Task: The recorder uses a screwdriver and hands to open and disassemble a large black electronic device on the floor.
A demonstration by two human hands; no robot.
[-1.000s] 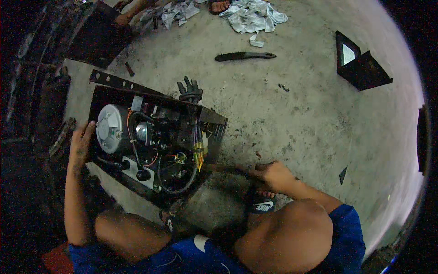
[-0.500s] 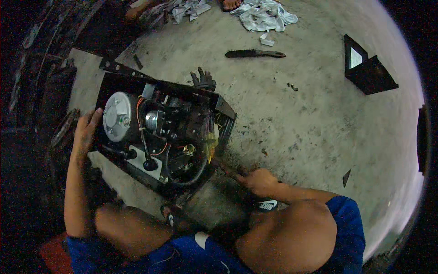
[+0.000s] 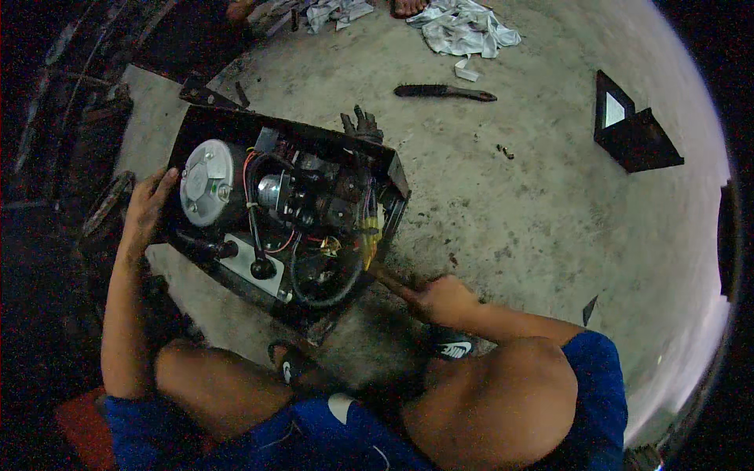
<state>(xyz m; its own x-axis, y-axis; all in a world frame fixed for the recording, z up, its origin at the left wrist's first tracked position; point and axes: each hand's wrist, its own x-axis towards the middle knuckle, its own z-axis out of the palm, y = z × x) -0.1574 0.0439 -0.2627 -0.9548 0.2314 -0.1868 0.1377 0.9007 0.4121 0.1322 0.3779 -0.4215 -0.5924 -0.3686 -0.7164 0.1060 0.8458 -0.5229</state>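
Note:
An open black machine housing [image 3: 294, 141] sits tilted on the floor in front of me. Inside it are a round silver motor [image 3: 207, 184], a smaller silver cylinder, dark hoses and a bundle of yellow wires [image 3: 369, 243]. My left hand [image 3: 147, 208] grips the left end of the housing, fingertips at its upper rim. On the near right side, my right hand [image 3: 448, 301] is closed around a slim brown stick-like handle [image 3: 398, 287]. Its far end reaches the yellow wires at the housing's corner; the tip is hard to make out.
Beyond the housing lie a black glove [image 3: 362, 125] and a dark long-handled brush [image 3: 445, 93]. White rags [image 3: 463, 30] lie farther back, beside another person's foot [image 3: 408, 7]. A black angular panel [image 3: 640, 141] stands at the right. Dark clutter fills the left side.
The housing appears slightly higher and farther right in view, along with the whole scene. Both hands keep their places on it; the brown handle stays at the yellow wires.

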